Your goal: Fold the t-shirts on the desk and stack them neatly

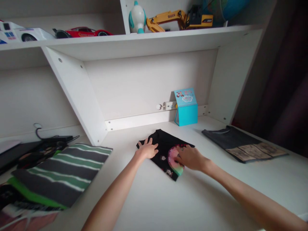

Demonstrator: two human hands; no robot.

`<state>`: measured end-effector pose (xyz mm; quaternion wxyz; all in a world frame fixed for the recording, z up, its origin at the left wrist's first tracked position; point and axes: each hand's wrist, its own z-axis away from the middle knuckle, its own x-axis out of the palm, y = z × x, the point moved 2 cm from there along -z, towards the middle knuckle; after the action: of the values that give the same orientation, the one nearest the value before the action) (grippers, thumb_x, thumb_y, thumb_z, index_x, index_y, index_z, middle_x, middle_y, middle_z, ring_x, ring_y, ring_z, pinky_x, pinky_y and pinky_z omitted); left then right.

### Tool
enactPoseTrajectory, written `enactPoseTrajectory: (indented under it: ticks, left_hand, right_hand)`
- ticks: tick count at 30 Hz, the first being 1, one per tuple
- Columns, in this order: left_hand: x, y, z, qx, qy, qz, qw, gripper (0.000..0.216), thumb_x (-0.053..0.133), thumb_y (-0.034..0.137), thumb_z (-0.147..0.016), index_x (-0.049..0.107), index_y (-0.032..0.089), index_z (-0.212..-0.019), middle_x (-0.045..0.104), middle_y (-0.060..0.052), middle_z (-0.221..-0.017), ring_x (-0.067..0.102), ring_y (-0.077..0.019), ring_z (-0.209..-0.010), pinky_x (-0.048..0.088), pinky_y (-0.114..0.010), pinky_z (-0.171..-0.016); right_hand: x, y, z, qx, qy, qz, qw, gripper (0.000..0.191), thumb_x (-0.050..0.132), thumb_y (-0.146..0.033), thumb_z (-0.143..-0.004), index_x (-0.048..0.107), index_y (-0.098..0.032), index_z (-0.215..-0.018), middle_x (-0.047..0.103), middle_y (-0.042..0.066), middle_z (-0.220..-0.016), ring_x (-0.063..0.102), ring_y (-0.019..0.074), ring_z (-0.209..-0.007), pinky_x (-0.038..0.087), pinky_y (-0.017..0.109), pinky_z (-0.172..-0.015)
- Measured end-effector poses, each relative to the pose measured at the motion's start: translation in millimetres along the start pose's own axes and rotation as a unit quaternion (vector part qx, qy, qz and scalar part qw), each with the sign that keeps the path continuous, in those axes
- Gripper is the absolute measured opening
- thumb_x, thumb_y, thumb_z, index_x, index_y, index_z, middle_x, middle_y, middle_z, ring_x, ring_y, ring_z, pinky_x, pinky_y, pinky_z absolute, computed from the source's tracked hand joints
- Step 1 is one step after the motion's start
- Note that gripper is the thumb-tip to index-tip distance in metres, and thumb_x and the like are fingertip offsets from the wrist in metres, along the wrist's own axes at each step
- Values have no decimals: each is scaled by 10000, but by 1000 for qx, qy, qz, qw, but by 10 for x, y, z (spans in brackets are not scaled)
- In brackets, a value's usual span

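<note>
Evidently, I had the black garment [164, 143] running from spread left hand [147, 150] to curled right hand [190, 157], whose grip looked unclear.

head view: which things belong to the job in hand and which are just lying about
In the job:
black cloth garment with pink-and-green print, touched by left hand and right hand
perhaps also dark-grey garment with tan panels, striped grey-green cloth

Lying about:
turquoise desk calendar
yellow toy excavator
red toy car
</note>
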<state>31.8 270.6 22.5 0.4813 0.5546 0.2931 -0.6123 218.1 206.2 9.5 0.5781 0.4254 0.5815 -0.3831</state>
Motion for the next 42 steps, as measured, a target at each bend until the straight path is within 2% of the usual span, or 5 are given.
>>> enactPoseTrajectory:
  ticks: [6,12,18,31,42]
  left_hand:
    - [146,-44,-68,32,-14,71,997,615,339,540,-846,235,295,-1400,108,-122,-1486,49,-360,-1346,113,-637,-989]
    - [323,-108,-111,16,101,62,993,826,243,662,-816,68,145,-1436,-20,-178,-1480,-47,-312,-1355,65,-531,-1051]
    - [365,-173,-162,0,123,44,991,841,243,726,-770,191,194,-1420,44,-159,-1489,-60,-353,-1347,36,-579,-1028]
    - [477,386,464,89,92,16,992,627,172,486,-899,143,154,-1430,99,-97,-1491,35,-271,-1367,83,-542,-1062]
    - [502,226,685,62,50,25,996,624,113,557,-886,128,249,-1429,50,-55,-1500,-1,-274,-1367,132,-590,-1024]
  right_hand:
    - [-167,-116,461,-58,-52,-43,996,398,394,-423,-862,571,-262,-1180,658,120,-981,594,290,-930,469,356,-690]
    - [74,309,-392,-3,29,-154,988,576,297,-411,-907,315,-88,-1383,270,143,-1439,247,257,-1319,262,374,-1038]
    - [441,377,-748,33,4,-166,986,656,234,-539,-899,176,-161,-1431,133,80,-1483,106,258,-1356,187,511,-1047]
    - [194,-101,-83,-45,6,-112,993,565,176,-408,-927,179,-151,-1431,134,56,-1481,81,220,-1362,162,516,-1058]
    - [422,455,218,89,-3,-138,986,573,185,-456,-928,167,-187,-1434,178,49,-1478,129,208,-1356,193,453,-1065]
